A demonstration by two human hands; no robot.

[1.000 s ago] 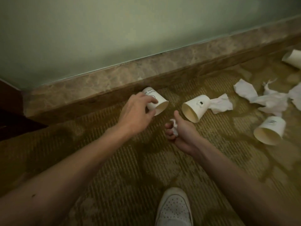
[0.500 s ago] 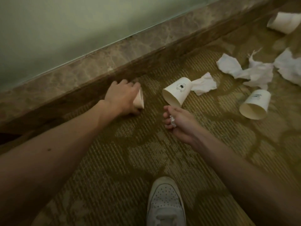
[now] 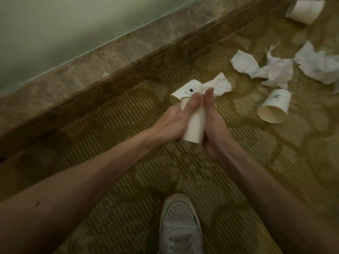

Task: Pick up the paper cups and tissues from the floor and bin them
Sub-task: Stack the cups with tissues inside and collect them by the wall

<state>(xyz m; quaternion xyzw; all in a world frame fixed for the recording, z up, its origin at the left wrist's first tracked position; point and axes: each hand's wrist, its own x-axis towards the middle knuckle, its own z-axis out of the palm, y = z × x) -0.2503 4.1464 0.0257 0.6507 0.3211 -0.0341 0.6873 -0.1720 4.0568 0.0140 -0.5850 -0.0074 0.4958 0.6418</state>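
Observation:
A white paper cup (image 3: 194, 128) is held just above the carpet between both hands. My left hand (image 3: 171, 121) grips its left side, and my right hand (image 3: 213, 125) wraps its right side, fingertips meeting over the top. No tissue shows in my right hand. Just behind them a cup with a small drawing (image 3: 185, 90) lies on its side, a crumpled tissue (image 3: 219, 83) against it. Another cup (image 3: 274, 109) lies to the right, mouth toward me. A third cup (image 3: 304, 11) lies at the far top right. More tissues (image 3: 267, 69) are scattered between them.
A brown marble skirting (image 3: 110, 57) runs diagonally along the green wall on the left. My white shoe (image 3: 179, 224) stands on the patterned carpet at the bottom centre. No bin is in view.
My left hand has lifted the cup from beside the skirting and brought it rightward. My right hand has closed in on it. The view has shifted, and the litter sits higher and further right.

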